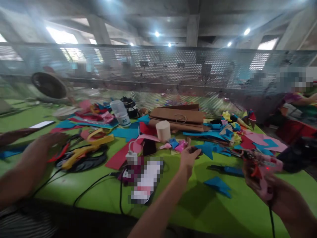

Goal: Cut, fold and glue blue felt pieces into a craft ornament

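Observation:
Between the fingertips of my left hand (188, 159) is a folded blue piece (206, 149), held up over the green table (183, 211). My right hand (264, 185) is wrapped round a pink glue gun (271, 164), which has a small red light and an orange-red trigger. The gun's nozzle points left, toward the blue piece, with a gap between them. Another folded blue piece (218, 185) lies on the table below, between my hands. Near it rests a blue-handled tool (232, 170).
At left, another person's arm (27, 165) reaches over the table near a yellow glue gun (78, 155). A phone (148, 180), white charger (131, 158) and cables lie centre. Behind are a cream cylinder (163, 131), plastic cup (120, 114), brown sheets (177, 117) and coloured scraps.

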Demonstrator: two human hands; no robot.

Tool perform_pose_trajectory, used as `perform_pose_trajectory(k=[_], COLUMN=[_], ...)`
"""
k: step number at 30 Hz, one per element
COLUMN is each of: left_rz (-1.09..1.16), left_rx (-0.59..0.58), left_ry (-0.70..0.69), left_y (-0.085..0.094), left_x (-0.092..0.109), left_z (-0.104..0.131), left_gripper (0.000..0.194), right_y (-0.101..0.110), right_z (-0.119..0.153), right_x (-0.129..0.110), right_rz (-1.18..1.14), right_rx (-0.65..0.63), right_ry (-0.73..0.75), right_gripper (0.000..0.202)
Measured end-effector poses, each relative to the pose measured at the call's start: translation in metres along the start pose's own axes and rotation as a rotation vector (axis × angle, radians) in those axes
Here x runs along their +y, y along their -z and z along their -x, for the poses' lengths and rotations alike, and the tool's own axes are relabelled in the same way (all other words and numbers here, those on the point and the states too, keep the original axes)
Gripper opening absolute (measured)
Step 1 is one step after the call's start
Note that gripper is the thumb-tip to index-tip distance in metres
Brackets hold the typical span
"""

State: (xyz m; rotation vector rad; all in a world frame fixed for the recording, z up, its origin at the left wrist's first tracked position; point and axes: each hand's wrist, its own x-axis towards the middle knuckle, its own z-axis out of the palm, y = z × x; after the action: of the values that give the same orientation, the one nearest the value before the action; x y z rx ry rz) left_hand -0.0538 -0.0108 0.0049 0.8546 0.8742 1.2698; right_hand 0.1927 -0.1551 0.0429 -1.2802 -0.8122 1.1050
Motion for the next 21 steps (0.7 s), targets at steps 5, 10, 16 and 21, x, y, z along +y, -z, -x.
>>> perform_pose_trajectory(k=[5,10,16,21], left_rz=[0.036,0.036,-0.028,-0.027], left_rx=[0.019,0.001,-0.042,-0.038], left_ry=[-0.028,-0.049,-0.058,-0.044], left_y=[0.003,0.002,-0.002,-0.006], left_x=[-0.003,-0.004,-0.009,-0.015], left_z=[-0.002,-0.004,0.003,0.005], left_gripper=[0.033,0.028,0.021,0.022], right_y=[-0.047,-0.055,-0.036,-0.031], right_z=[-0.027,-0.041,-0.043,-0.046], right_x=[0.011,0.032,0.054,0.049], right_rz=[0.08,0.206,0.392,0.551], right_rx=[-0.157,-0.091,-0.133,-0.203], right_ry=[-0.081,-0.008,0.137,0.205], right_gripper=[0.032,0.039,0.044,0.041])
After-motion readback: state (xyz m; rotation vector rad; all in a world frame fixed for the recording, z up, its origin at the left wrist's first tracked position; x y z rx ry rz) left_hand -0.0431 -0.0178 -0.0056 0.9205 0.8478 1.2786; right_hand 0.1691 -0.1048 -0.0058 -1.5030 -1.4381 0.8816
